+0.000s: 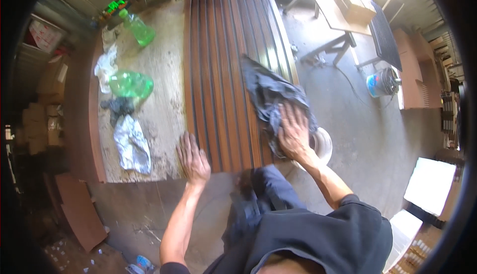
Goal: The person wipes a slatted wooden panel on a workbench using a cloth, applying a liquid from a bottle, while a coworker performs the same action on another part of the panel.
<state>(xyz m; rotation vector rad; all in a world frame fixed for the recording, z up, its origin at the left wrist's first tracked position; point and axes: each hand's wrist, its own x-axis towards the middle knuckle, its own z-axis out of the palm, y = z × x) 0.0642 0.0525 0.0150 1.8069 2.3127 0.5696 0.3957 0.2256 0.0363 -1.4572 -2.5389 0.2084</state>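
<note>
A brown slatted wood panel (211, 70) with dark grooves lies lengthwise on the worktable. My right hand (294, 132) rests flat, fingers stretched, on a crumpled dark cloth (273, 92) spread over the panel's right side. Part of the cloth hangs past the right edge, and what lies beneath it is hidden. At the panel's near left corner, my left hand (193, 159) is open with its fingers spread, touching the edge and holding nothing.
Left on the pale tabletop (166, 75) are a green bottle (139, 29), another lying green bottle (131, 85), a dark rag (119, 107) and a white cloth (132, 144). A white bucket (324, 145) stands right; beyond are a paint pail (381, 83) and a trestle table (343, 18).
</note>
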